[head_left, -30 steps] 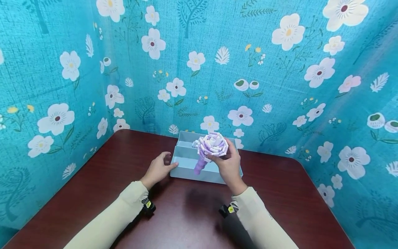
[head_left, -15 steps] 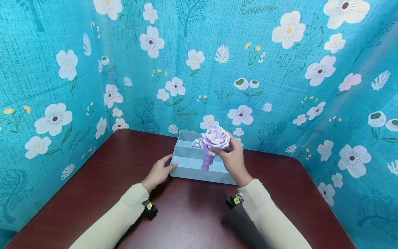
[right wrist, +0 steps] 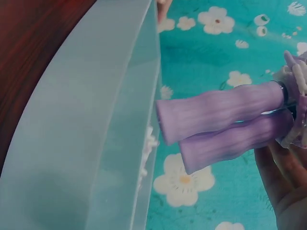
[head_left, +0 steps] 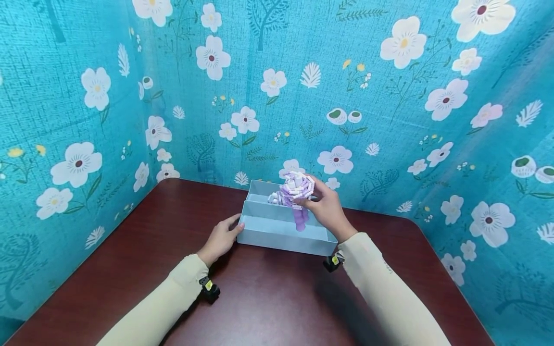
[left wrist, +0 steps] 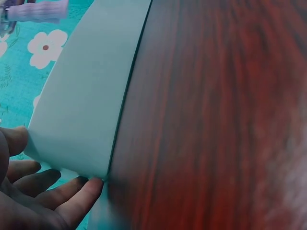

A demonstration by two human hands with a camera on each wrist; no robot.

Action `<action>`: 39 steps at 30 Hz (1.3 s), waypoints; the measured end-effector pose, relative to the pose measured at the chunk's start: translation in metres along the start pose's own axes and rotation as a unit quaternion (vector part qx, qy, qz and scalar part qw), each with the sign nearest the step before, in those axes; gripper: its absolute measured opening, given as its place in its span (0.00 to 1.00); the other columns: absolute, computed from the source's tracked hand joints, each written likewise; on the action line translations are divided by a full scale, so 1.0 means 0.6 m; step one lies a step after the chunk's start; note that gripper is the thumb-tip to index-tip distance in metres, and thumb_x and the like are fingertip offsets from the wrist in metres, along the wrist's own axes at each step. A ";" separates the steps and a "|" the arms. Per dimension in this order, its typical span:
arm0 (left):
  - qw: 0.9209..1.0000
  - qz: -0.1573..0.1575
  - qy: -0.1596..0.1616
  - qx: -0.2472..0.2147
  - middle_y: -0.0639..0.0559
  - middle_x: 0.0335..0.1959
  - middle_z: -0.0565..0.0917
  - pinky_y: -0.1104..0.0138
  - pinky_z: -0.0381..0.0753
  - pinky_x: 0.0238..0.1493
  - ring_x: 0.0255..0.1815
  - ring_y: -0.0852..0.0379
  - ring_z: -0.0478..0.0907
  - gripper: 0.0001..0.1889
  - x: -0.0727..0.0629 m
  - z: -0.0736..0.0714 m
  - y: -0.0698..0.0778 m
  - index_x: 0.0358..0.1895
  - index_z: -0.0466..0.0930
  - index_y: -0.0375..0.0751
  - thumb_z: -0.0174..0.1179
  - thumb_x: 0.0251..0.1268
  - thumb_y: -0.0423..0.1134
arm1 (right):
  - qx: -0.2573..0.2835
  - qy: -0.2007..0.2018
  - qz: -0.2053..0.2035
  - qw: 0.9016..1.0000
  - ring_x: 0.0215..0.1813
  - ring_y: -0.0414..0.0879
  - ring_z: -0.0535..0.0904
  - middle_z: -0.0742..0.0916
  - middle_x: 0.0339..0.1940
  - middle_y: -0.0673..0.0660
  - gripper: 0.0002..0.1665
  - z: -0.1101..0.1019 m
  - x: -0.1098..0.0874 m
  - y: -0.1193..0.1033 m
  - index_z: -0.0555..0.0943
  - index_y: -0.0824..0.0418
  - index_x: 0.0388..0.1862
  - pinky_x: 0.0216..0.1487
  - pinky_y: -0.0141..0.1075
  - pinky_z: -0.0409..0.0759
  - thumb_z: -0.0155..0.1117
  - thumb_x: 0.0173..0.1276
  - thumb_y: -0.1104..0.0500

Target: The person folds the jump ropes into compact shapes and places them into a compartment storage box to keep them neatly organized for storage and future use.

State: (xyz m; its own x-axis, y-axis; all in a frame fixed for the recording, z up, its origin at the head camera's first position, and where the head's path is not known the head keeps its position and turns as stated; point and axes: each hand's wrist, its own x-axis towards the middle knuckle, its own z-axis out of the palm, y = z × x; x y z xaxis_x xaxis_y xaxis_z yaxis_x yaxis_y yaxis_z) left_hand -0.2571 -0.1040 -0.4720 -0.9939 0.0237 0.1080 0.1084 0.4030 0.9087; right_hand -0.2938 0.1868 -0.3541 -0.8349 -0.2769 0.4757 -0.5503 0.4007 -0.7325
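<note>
My right hand [head_left: 325, 207] grips a coiled jump rope [head_left: 297, 186] of white and lilac beads, held over the box's divider. Its two purple handles [right wrist: 220, 112] hang downward, side by side. The pale blue box [head_left: 281, 245] has a front and a back compartment. More whitish beads [head_left: 274, 198] show in the back compartment; I cannot tell whether they join the held rope. My left hand [head_left: 220, 239] holds the box's left end, thumb at the front corner. In the left wrist view the fingertips [left wrist: 96, 186] touch the box's end edge.
The box stands near the back of a dark red-brown table [head_left: 264, 298]. A turquoise flowered curtain [head_left: 303, 96] hangs close behind it and along both sides.
My right hand has moved the jump rope right and slightly back, and its handles have swung more upright. My left hand has closed in on the box's left end.
</note>
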 end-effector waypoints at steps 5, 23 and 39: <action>1.000 0.002 0.001 -0.004 0.41 0.68 0.69 0.52 0.76 0.54 0.60 0.47 0.74 0.27 0.001 0.001 0.001 0.71 0.65 0.37 0.54 0.74 0.43 | -0.035 -0.010 0.013 0.999 0.55 0.47 0.81 0.82 0.58 0.46 0.40 -0.005 0.009 0.021 0.71 0.35 0.68 0.53 0.49 0.78 0.75 0.57 0.46; 0.998 0.032 0.008 0.055 0.41 0.66 0.72 0.51 0.68 0.63 0.68 0.47 0.67 0.26 0.002 0.001 -0.005 0.69 0.67 0.36 0.54 0.73 0.44 | -0.155 -0.149 0.062 0.975 0.56 0.51 0.78 0.81 0.58 0.46 0.39 0.015 0.029 0.090 0.71 0.40 0.69 0.53 0.49 0.77 0.74 0.58 0.48; 0.999 0.027 0.008 0.040 0.41 0.66 0.72 0.51 0.68 0.62 0.68 0.47 0.67 0.25 0.002 -0.002 0.000 0.69 0.67 0.35 0.54 0.73 0.40 | -0.222 -0.254 0.113 0.934 0.59 0.51 0.76 0.83 0.55 0.53 0.39 0.034 0.038 0.098 0.75 0.54 0.66 0.59 0.50 0.72 0.76 0.55 0.48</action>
State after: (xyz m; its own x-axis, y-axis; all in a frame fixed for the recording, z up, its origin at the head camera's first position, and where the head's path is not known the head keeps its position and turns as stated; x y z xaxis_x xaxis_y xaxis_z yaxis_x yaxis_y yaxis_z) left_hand -0.2581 -0.1052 -0.4713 -0.9862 0.0323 0.1627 0.1584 0.4738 0.8663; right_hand -0.3448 0.1865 -0.3963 -0.8788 -0.4754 -0.0422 -0.4059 0.7910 -0.4577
